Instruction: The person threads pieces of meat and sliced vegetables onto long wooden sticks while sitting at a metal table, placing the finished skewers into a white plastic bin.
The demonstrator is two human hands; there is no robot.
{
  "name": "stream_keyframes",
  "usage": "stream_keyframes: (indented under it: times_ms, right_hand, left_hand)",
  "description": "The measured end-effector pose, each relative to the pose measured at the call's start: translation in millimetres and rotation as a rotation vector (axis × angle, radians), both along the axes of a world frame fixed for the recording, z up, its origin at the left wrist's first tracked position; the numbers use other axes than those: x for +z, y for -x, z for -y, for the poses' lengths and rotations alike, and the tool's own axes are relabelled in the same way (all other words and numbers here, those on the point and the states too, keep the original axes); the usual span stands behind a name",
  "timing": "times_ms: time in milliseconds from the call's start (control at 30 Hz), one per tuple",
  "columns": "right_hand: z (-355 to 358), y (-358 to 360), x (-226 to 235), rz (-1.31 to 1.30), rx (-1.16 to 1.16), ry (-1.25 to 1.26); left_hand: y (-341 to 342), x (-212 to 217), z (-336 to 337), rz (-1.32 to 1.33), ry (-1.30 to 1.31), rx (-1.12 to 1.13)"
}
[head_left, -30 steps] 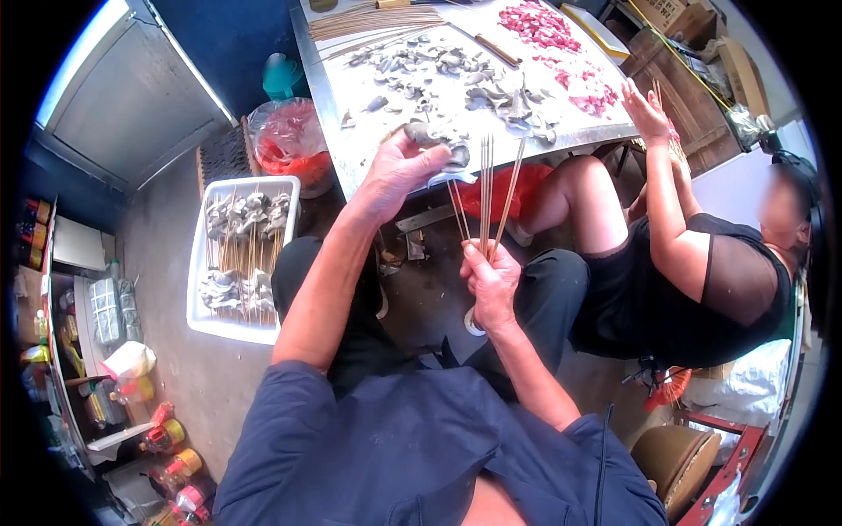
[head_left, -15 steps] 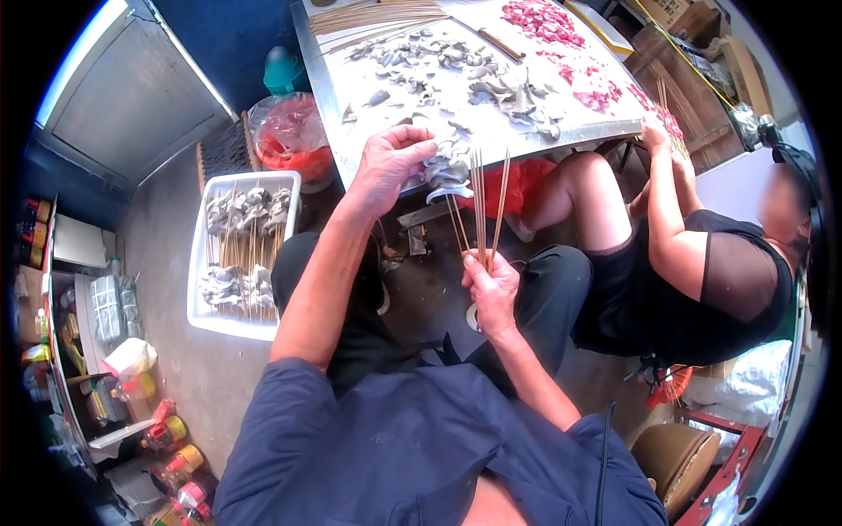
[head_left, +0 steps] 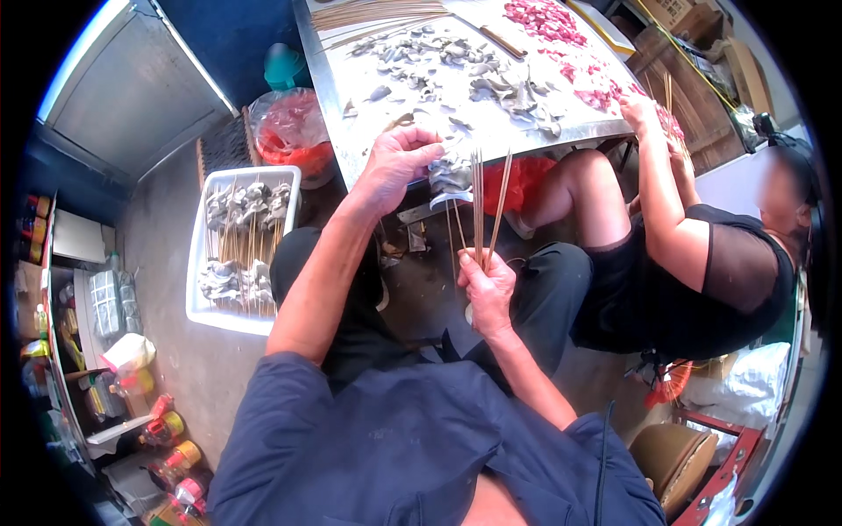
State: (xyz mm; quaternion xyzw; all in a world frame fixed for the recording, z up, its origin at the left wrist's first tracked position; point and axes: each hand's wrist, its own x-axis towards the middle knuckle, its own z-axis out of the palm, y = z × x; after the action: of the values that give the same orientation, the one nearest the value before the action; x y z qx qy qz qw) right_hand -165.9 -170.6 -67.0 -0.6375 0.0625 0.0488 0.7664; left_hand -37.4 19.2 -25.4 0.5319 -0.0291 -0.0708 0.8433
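My right hand [head_left: 488, 285] is closed round a bunch of thin bamboo skewers [head_left: 478, 206] that point up and fan out a little. On the leftmost skewers sits a stack of grey-and-white pieces [head_left: 452, 178] that look like oyster mushroom. My left hand [head_left: 399, 167] pinches at the upper left side of this stack, just off the table's near edge; its fingertips partly cover the pieces. Beyond it, loose mushroom pieces [head_left: 430, 57] lie spread over the metal-edged table [head_left: 323, 105].
Left of my knees, a white tray [head_left: 195, 263] holds finished mushroom skewers. Red meat pieces [head_left: 544, 19], loose skewers [head_left: 377, 13] and a knife [head_left: 503, 42] lie on the table. At right, another person [head_left: 693, 254] holds meat skewers. A bagged red bucket [head_left: 294, 131] stands beside the table.
My left hand has shifted slightly right against the mushroom stack, and the right has barely moved. The other person's nearer hand has moved left to the meat on the table.
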Motion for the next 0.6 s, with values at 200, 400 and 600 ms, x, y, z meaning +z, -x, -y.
stream_keyframes:
  times_ms: [200, 400, 600]
  right_hand:
    - [-4, -3, 6, -0.024, -0.006, -0.024]
    - [-7, -5, 13, -0.017, -0.018, -0.069]
    - [-14, -3, 8, -0.009, -0.037, -0.068]
  left_hand:
    - [5, 2, 4, 0.009, 0.024, 0.021]
    - [7, 8, 5, -0.004, 0.081, 0.001]
    - [4, 1, 5, -0.009, 0.09, -0.012]
